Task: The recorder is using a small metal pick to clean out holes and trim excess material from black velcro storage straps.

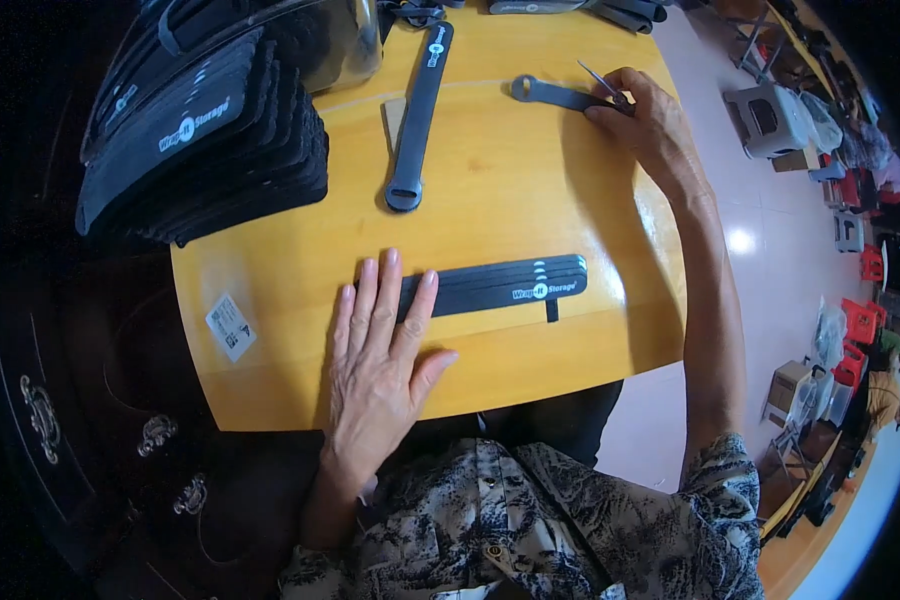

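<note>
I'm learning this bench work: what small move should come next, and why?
Perhaps have the right hand draw the loop-ended strap toward the stacked straps: its fingers are at that strap's right end, while the left hand lies flat over the stack's left end.

Bright light on the yellow table (500,200); soft shadow left of the right hand (658,125). 1 white glare spot on the pale floor (765,220). Dark cabinet (120,370) dim. Fisheye edges curve into black corners.
</note>
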`<act>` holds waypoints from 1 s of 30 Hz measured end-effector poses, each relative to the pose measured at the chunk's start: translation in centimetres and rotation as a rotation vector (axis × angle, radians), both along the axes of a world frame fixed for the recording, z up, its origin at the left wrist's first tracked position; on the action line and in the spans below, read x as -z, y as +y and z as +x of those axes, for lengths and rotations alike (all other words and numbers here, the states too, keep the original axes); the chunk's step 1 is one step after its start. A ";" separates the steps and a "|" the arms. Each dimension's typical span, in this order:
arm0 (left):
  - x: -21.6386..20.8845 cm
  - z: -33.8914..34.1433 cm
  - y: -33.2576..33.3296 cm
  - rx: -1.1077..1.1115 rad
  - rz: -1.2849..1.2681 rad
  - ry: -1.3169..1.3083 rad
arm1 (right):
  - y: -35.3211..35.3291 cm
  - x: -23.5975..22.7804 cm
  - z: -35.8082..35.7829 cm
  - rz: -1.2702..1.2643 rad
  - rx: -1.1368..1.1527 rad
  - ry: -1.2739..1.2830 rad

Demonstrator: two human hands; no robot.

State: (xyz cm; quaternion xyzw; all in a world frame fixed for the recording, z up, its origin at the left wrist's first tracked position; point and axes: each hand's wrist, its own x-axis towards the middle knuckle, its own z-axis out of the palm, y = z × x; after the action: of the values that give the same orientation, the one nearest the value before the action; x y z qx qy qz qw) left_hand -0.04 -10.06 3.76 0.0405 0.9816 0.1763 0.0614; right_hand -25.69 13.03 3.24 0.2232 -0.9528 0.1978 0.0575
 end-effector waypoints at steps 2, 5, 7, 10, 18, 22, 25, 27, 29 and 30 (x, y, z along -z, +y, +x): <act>-0.1 0.0 0.0 -0.009 0.077 0.119 | 0.3 -0.5 0.8 -0.108 0.087 -0.185; -1.1 0.3 0.5 -0.030 0.203 0.355 | 2.1 -0.8 3.0 -0.357 0.025 -0.203; -1.0 1.6 0.3 -0.065 0.403 0.431 | 1.2 -2.7 7.3 -0.245 0.069 -0.291; -1.6 2.3 1.7 -0.205 0.729 0.374 | 1.0 -5.2 14.9 -0.225 -0.018 -0.339; -0.5 4.7 2.8 -0.256 1.062 0.148 | -0.2 -4.8 21.6 -0.300 -0.219 -0.457; -0.5 5.5 2.2 -0.357 1.097 0.157 | 0.2 -4.5 21.9 -0.160 -0.135 -0.486; 0.1 5.7 1.4 -0.506 1.223 0.122 | 1.6 -3.5 21.7 -0.178 -0.008 -0.506; 0.6 6.1 0.8 -0.550 1.330 0.083 | 2.6 -3.5 21.6 -0.238 0.073 -0.589; 0.8 6.1 0.6 -0.599 1.388 0.073 | 3.1 -3.5 21.2 -0.267 0.145 -0.643; 1.0 6.1 0.6 -0.643 1.442 0.068 | 3.4 -3.4 21.0 -0.256 0.157 -0.644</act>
State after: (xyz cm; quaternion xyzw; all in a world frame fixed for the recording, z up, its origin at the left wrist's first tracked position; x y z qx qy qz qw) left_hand 6.02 -9.49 2.79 -0.2099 0.5901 0.7770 -0.0640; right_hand -4.65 16.39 6.63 0.0663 -0.9037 0.3709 -0.2034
